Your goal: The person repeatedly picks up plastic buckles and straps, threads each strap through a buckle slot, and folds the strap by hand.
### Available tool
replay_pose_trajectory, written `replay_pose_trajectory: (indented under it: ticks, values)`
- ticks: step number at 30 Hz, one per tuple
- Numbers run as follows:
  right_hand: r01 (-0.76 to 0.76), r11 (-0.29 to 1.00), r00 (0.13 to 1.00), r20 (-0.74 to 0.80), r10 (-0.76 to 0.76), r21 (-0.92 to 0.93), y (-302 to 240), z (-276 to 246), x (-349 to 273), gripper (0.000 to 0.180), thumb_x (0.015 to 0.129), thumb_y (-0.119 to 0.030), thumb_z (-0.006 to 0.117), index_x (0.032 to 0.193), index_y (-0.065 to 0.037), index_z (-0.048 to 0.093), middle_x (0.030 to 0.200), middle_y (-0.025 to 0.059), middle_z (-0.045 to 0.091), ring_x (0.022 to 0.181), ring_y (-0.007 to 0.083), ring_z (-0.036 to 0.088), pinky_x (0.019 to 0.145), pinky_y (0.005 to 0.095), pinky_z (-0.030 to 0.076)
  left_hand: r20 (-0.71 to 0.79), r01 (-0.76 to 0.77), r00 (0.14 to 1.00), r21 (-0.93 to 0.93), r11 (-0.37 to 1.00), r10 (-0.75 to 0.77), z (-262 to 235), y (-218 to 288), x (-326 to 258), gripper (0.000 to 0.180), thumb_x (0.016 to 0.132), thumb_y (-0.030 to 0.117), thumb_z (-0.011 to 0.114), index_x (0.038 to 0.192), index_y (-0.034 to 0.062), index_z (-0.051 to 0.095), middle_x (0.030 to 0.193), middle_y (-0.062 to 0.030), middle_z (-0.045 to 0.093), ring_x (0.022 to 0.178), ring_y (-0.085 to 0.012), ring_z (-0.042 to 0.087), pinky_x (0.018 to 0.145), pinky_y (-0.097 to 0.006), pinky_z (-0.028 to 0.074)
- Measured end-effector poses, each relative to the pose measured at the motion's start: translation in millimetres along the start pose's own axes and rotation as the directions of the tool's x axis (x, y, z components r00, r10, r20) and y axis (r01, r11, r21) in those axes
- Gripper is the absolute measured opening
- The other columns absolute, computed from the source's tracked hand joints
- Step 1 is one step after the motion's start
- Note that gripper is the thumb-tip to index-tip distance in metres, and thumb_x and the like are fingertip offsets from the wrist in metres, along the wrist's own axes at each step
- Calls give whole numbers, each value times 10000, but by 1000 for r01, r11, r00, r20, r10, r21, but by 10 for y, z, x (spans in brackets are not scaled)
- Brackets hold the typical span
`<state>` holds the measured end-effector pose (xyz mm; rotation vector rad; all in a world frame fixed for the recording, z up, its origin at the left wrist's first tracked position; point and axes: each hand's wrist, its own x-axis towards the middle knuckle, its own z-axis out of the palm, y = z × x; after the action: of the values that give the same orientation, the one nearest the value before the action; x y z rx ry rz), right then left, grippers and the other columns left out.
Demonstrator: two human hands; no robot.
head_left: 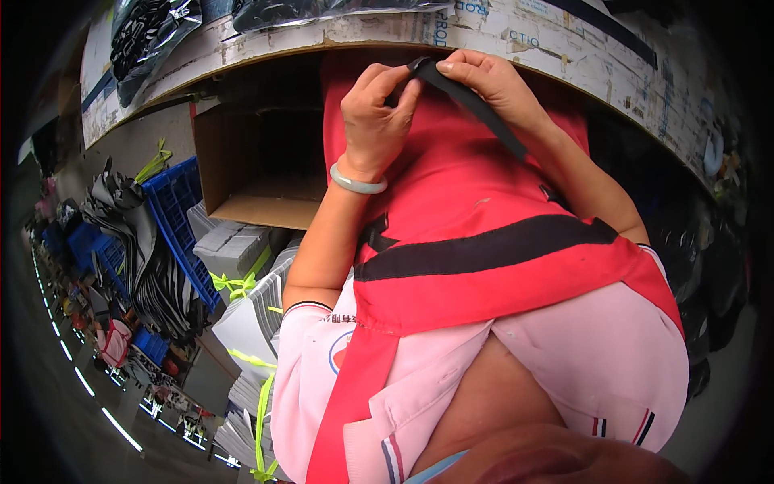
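Head view: we pinch the black strap (468,101) between our left hand (375,121) and right hand (488,81), both closed on its upper end at the workbench (564,56) edge.

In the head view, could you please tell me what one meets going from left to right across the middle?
Blue plastic crate → open cardboard box → left hand → black strap → right hand, both hands pinching the strap's end.

Evenly and brightly lit at centre, with soft, shadowless colour on the red apron (484,266). Deep shade under the tabletop (564,48) edge across the top. Strong fisheye bending toward the rim, black vignette at all corners. Row of small glaring lights at lower left. Slight blur along the bottom edge.
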<state>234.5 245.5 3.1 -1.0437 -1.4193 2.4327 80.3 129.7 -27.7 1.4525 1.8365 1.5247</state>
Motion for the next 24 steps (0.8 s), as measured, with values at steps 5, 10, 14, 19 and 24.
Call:
replay_pose_trajectory:
  ticks: [5, 10, 14, 19, 24]
  values:
    - [147, 988, 987, -72, -143, 53, 200, 13, 95, 286, 950, -286, 617, 1073, -28, 609, 771, 3, 635, 606, 41, 575, 531, 164, 461, 48, -43, 998, 21, 999, 42, 13, 6, -42, 158, 791, -34, 719, 943, -28, 673, 775, -87, 634, 651, -154, 596, 577, -236, 461]
    - [104, 994, 995, -12, -103, 35, 111, 27, 34, 261, 955, -259, 612, 1076, -29, 633, 845, 10, 645, 738, 52, 597, 653, 184, 481, 298, 606, 788, -529, 594, -539, -53, 168, -95, 152, 906, 86, 653, 1024, -8, 668, 729, -70, 627, 530, -125, 546, 481, -199, 411]
    - [410, 891, 911, 34, -411, -197, 367, 13, 101, 178, 920, -183, 664, 1021, -37, 654, 856, -9, 633, 745, 44, 571, 682, 185, 463, 504, 750, 589, -633, 194, -632, -23, 1, -119, 268, 951, 191, 604, 1043, -54, 657, 730, -109, 657, 473, -125, 543, 416, -215, 415]
    - [542, 825, 830, -55, -555, -160, 64, 199, -173, 167, 916, -177, 667, 993, -32, 640, 803, -8, 617, 658, 42, 555, 591, 176, 464, 254, 613, 739, -637, 467, -624, 17, 122, -89, 230, 894, 137, 682, 1012, -59, 685, 720, -67, 662, 486, -104, 565, 403, -206, 423]
    - [157, 928, 982, -48, -184, -338, 10, 121, -176, 144, 922, -162, 650, 920, -26, 602, 732, 3, 596, 542, 44, 536, 481, 183, 437, 181, 580, 758, -626, 521, -627, 39, 113, -120, 207, 858, 112, 721, 988, -48, 701, 731, -49, 665, 449, -81, 543, 393, -190, 414]
